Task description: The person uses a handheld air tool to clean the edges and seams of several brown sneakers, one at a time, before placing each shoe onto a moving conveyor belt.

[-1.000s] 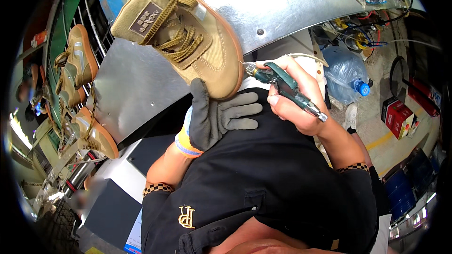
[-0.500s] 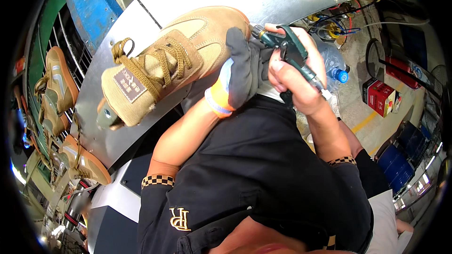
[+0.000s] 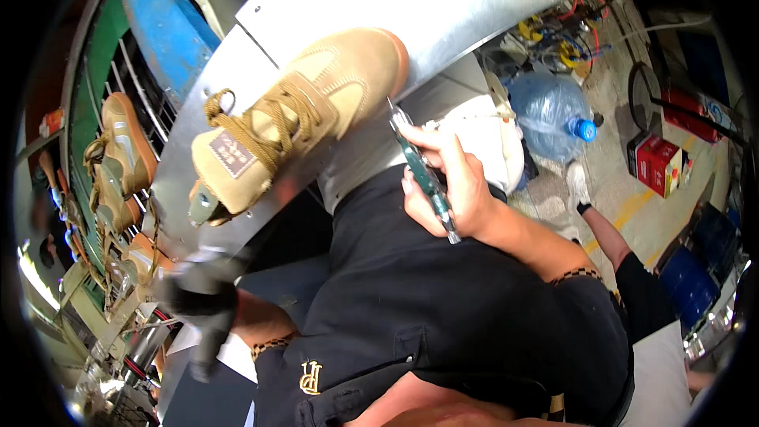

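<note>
A tan lace-up shoe (image 3: 348, 79) rests on the shiny metal bench (image 3: 356, 0), its rounded toe toward the far right. A grey-green piece (image 3: 203, 204) pokes out at its opening end, beside the tongue. Close to the shoe's toe, my bare right hand (image 3: 458, 182) is closed around a slim green hand tool (image 3: 427, 178) with a metal tip, perhaps an air gun. The tip points at the toe's near side; whether it touches cannot be told. My left hand (image 3: 202, 292), in a dark glove, is low at the left near the rack shoes, its fingers smeared by motion.
Several similar tan shoes (image 3: 126, 146) sit on a rack at the left. A blue panel (image 3: 166, 12) stands behind it. Right of the bench are a large clear water bottle (image 3: 545, 111), cables (image 3: 573, 47) and a red box (image 3: 655, 162) on the floor. Another person's leg (image 3: 605, 233) shows nearby.
My left hand has let go of the shoe's toe and swung down to the left. The shoe now lies on the bench. My right hand has lowered and tilted the tool.
</note>
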